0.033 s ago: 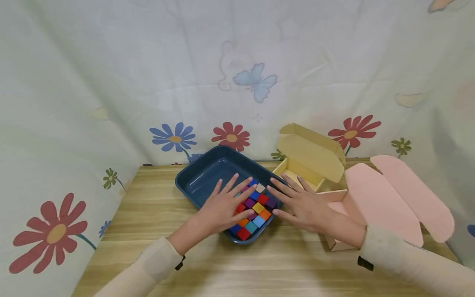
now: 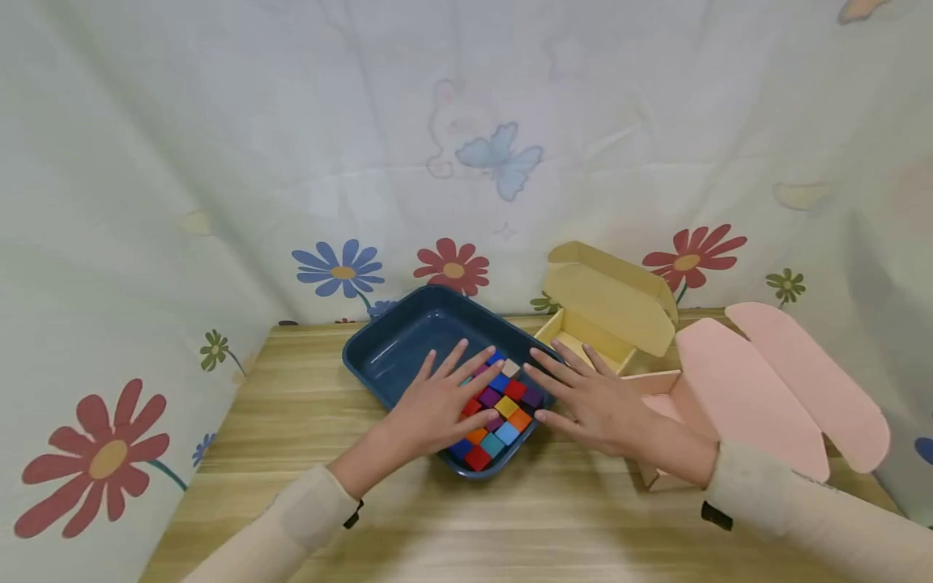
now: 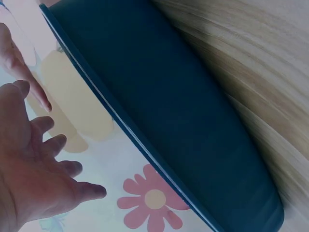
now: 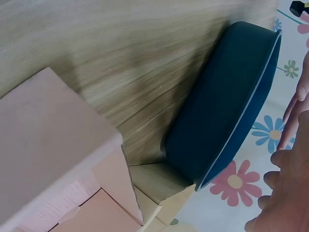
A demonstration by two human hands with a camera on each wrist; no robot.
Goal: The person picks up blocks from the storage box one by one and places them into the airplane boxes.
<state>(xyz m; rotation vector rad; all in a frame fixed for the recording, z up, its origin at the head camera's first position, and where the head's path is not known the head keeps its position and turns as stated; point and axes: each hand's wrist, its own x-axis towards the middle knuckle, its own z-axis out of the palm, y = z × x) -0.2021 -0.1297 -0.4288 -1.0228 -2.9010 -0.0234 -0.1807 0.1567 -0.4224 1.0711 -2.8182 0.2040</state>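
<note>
A dark blue tray (image 2: pixel 389 356) lies at an angle on the table, with several small coloured cubes (image 2: pixel 506 407) gathered in its near right part. Above the tray hovers my left hand (image 2: pixel 430 409), fingers spread, covering some of the cubes. My right hand (image 2: pixel 601 405) is also spread, its fingertips over the tray's right rim and its palm between the tray and a pink box (image 2: pixel 670 398). Neither hand holds anything. The left wrist view shows the tray's outer side (image 3: pixel 159 96) below the left hand (image 3: pixel 38 169), with a gap between them.
Behind the right hand stands an open yellow box (image 2: pixel 583 336), its lid raised. The pink box's lid (image 2: pixel 758 397) is folded back to the right. A flowered cloth (image 2: pixel 452 194) hangs behind the wooden table (image 2: pixel 466 534), which shows bare wood at the front and left.
</note>
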